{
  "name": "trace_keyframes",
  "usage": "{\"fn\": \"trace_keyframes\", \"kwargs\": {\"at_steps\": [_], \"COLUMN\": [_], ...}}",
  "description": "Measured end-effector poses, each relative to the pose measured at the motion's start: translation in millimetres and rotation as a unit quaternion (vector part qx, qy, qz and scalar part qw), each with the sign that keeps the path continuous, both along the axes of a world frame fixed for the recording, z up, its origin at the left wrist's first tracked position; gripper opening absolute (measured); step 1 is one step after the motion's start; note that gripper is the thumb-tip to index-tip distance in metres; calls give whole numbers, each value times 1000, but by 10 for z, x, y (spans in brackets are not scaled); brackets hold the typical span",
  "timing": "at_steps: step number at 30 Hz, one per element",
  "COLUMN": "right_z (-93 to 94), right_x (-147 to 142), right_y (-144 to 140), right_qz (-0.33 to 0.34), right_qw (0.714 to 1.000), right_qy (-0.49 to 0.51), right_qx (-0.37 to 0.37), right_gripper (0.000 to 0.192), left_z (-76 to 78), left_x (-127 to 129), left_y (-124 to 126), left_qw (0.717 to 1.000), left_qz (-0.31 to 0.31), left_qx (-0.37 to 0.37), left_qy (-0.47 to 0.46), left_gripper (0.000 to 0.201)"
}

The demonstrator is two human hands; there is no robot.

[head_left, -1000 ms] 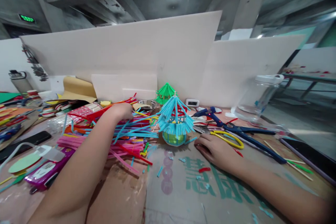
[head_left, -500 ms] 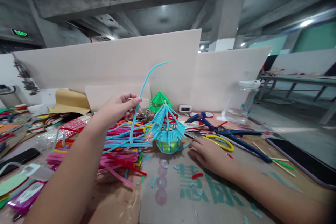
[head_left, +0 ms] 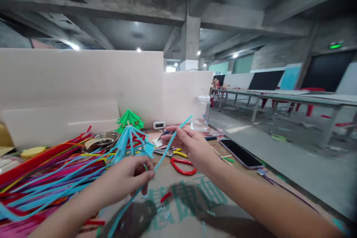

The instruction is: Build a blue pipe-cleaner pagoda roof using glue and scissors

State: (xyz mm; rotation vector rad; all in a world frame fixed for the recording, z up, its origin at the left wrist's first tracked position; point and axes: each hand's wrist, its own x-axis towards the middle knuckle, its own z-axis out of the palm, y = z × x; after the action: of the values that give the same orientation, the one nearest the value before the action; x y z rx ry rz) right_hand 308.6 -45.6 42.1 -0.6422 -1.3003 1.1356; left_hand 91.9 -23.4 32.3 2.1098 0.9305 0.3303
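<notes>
A light-blue pipe cleaner (head_left: pixel 165 152) runs slantwise between both hands. Lower down, my left hand (head_left: pixel 136 174) pinches it between thumb and fingers, and its tail hangs toward the bottom edge. Nearer its upper end, my right hand (head_left: pixel 185 141) grips it, with a short tip sticking out above. Behind my left hand stands a small blue pavilion-like model (head_left: pixel 129 143) made of pipe cleaners, its lower part hidden by that hand. At the left lies a heap of blue, pink, red and yellow pipe cleaners (head_left: pixel 64 182).
Red-handled scissors (head_left: pixel 184 171) and a phone (head_left: pixel 241 154) lie to the right. Further back are a green model (head_left: pixel 129 119), a metal bowl (head_left: pixel 103 141), a small clock (head_left: pixel 158 125) and a clear jar (head_left: pixel 202 111). A red scrap (head_left: pixel 166 197) rests on the printed cardboard (head_left: pixel 178 208).
My view has swung right. My left hand has brought the blue pipe cleaner down from the heap, and my right hand has lifted off the table and taken hold of it too.
</notes>
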Motion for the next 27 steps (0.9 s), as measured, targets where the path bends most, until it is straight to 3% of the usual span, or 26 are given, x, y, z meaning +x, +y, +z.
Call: {"fn": "trace_keyframes", "kwargs": {"at_steps": [5,9,11,14,17,19,21,25,27], "right_z": [-15,120,241,379,339,218,77,-100,-124], "right_x": [5,110,194,278,231,125,-3,-182,-209], "right_y": [-9,-100,-182,-294,-335,-327,-305,-263,-252], "right_qz": [13,4,-37,-74,-52,-8,23,-1,-19], "right_qw": [999,1000,998,992,992,988,976,933,912], "right_qy": [36,16,-12,-48,-90,-147,-217,-357,-401], "right_qx": [-7,10,53,92,72,40,20,56,81], "right_gripper": [34,27,26,23,28,31,29,23,23], "left_z": [-159,-38,111,348,484,500,474,355,294], "left_x": [145,69,-74,-367,-597,-638,-582,-351,-268], "left_y": [-19,-37,7,120,187,165,99,-31,-48], "left_qw": [998,999,993,946,906,905,908,883,859], "left_qz": [-9,-23,33,169,257,228,137,2,-15], "left_qx": [-20,35,115,270,321,336,370,458,504], "left_qy": [52,34,-3,-63,-98,-128,-138,-101,-95], "left_gripper": [34,31,33,37,39,38,38,31,20]}}
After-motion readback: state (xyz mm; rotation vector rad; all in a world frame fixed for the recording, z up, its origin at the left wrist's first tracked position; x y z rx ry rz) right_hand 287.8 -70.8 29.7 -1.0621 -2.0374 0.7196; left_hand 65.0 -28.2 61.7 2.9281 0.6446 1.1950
